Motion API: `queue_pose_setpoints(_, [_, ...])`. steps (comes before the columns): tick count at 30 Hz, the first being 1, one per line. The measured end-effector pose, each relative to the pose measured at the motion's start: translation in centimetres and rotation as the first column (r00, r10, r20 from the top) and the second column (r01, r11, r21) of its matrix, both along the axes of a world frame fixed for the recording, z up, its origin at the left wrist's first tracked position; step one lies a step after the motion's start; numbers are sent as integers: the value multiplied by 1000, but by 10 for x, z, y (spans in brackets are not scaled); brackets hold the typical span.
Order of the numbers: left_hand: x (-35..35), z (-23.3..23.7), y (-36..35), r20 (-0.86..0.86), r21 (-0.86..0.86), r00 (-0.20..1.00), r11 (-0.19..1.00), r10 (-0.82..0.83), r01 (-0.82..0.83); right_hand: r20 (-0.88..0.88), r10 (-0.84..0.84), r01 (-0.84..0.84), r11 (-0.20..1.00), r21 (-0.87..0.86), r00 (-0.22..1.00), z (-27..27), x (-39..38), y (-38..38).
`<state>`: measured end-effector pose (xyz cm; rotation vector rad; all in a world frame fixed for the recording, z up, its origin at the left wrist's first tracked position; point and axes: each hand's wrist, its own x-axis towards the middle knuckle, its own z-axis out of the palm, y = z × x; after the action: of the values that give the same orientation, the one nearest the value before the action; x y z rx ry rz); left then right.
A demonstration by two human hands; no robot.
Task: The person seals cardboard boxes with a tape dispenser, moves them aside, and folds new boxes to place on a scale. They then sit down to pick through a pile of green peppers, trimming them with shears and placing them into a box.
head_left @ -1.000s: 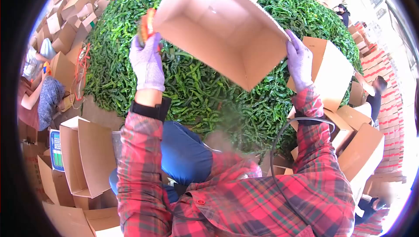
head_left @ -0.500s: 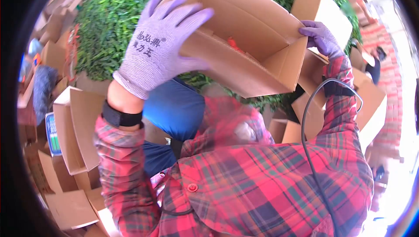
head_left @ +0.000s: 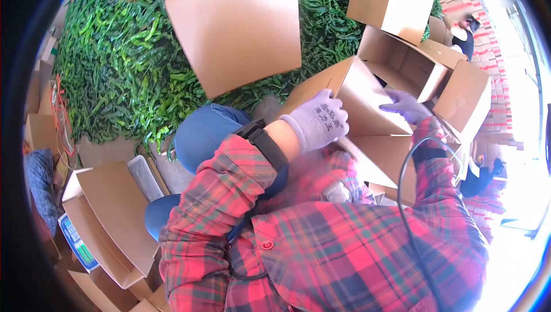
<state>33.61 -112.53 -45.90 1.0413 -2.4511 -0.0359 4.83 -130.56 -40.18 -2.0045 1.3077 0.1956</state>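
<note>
A brown cardboard box [head_left: 330, 79] is tilted in front of my chest, on the near side of a big heap of long green peppers [head_left: 120, 53]. My left hand [head_left: 319, 121], in a pale purple knitted glove, has its fingers curled over the box's edge. My right hand [head_left: 403, 106], gloved alike, holds the box's right side; some of its fingers are hidden. Below the hands a cardboard flap [head_left: 367, 161] sticks out toward me. The inside of the box cannot be made out.
Another carton [head_left: 238, 28] lies on the peppers. More cartons [head_left: 390, 2] stand at the right, beside an open box [head_left: 410, 59]. An open carton [head_left: 112, 220] is at my lower left. A black cable [head_left: 404, 214] runs along my right sleeve. People are partly visible at far right.
The box has turned over and come lower, its opening no longer facing up. My left hand, spread before, has moved right and down and closed on it. The view has shifted.
</note>
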Motion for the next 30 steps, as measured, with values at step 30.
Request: queue_pose_setpoints(30, [281,9,86,-328,497,67,232,942,-836,-253,792,-795,595,116,556,-143,190,-107])
